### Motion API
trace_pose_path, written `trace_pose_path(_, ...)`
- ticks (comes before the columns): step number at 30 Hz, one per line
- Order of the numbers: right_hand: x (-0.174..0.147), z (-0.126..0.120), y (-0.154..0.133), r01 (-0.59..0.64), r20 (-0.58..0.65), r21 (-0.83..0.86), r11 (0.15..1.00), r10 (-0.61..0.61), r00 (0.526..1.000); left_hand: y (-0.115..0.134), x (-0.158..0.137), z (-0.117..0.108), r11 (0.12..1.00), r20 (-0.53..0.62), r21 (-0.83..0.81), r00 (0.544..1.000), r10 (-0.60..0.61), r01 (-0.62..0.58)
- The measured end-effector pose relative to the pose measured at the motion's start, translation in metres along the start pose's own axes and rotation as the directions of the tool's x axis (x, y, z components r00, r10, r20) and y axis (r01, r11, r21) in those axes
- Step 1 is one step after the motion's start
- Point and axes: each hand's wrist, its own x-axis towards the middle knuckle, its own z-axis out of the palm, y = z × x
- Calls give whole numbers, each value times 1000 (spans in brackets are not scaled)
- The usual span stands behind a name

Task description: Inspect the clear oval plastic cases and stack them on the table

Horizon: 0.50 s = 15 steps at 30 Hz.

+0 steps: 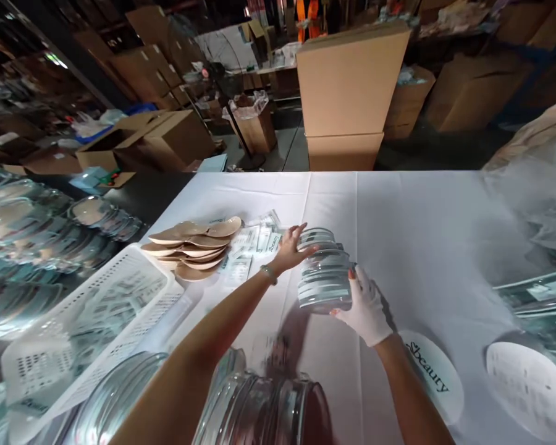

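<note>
A stack of clear, rounded plastic cases (pixel 325 281) stands on the white-covered table between my hands. My left hand (pixel 291 250) is bare with a bracelet at the wrist; its fingers are stretched out and apart at the stack's upper left side. On the right, my right hand (pixel 367 307) wears a white glove with bare fingertips and grips the lower right side of the cases. Small printed packets (pixel 254 240) lie just left of my left hand. Beyond them is a pile of tan, curved shaped pieces (pixel 192 244).
A white perforated basket (pixel 162 312) holding packets stands at left. More clear cases (pixel 264 408) are at the near edge, with others piled far left. Two rounded printed cards (pixel 433 377) lie at right on the white cloth (pixel 417 228). Cardboard boxes (pixel 347 86) stand behind the table.
</note>
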Motion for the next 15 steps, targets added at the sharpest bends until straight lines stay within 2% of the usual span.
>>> trace_pose_path(2, -43, 2, 0, -58, -151, 87, 995, 70, 986, -22, -44, -9, 994, 20, 99, 999, -47, 45)
trace_pose_path(3, -68, 2, 2, -117, -219, 156, 981, 150, 964, -33, -69, -10, 986, 74, 150, 994, -83, 71)
trace_pose_path(4, -95, 1, 6, -223, -246, 222, 949, 276, 929, -43, -95, -7, 977, 151, 196, 982, -112, 81)
trace_pose_path(6, -146, 1, 12, -414, -247, 343, 843, 506, 826, -59, -141, 8, 960, 315, 271, 936, -158, 71)
trace_pose_path(8, -189, 0, 14, -518, -213, 443, 732, 647, 732, -66, -172, 30, 940, 385, 338, 904, -184, 47)
trace_pose_path(9, -205, -2, 12, -541, -199, 471, 697, 681, 704, -68, -181, 40, 928, 400, 370, 894, -200, 42)
trace_pose_path(10, -217, -4, 9, -548, -192, 485, 682, 694, 694, -68, -186, 47, 916, 410, 398, 886, -218, 41)
trace_pose_path(12, -229, -14, 0, -527, -198, 457, 717, 659, 725, -69, -185, 49, 896, 409, 441, 876, -254, 54)
trace_pose_path(14, -233, -29, -10, -503, -216, 353, 789, 592, 777, -75, -179, 28, 881, 359, 464, 889, -284, 94)
trace_pose_path(15, -234, -38, -16, -501, -216, 291, 815, 566, 796, -82, -177, 8, 874, 301, 468, 907, -295, 129)
